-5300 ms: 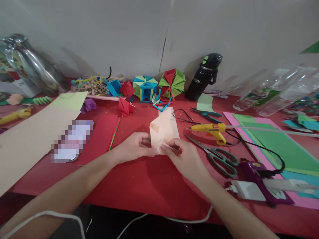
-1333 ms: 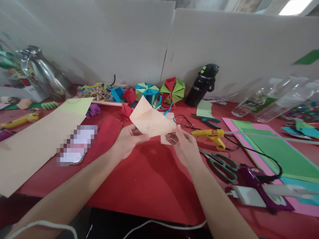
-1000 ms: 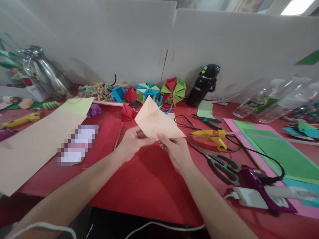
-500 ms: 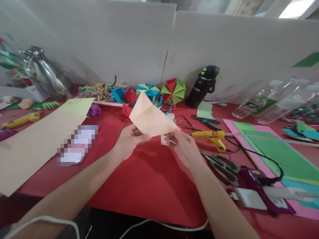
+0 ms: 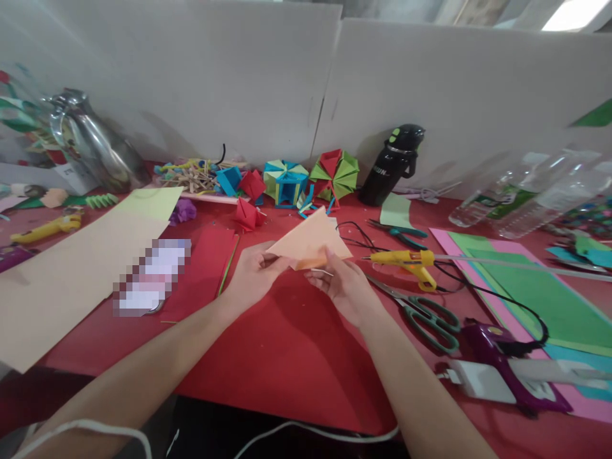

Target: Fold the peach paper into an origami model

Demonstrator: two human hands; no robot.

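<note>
Both arms are bare and reach forward, coming close together in the middle. The left arm (image 5: 143, 376) comes in from the low left side. The right arm (image 5: 421, 401) comes in from the low right side. The left hand (image 5: 253, 277) is lifted a little, with its thumb and fingers pinched together. The right hand (image 5: 347, 290) is just beside it, palm turned up, thumb pressed down onto its fingers. The two hands almost touch.

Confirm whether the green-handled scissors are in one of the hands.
No, the scissors lie on the table; the left hand and right hand pinch the peach paper.
</note>
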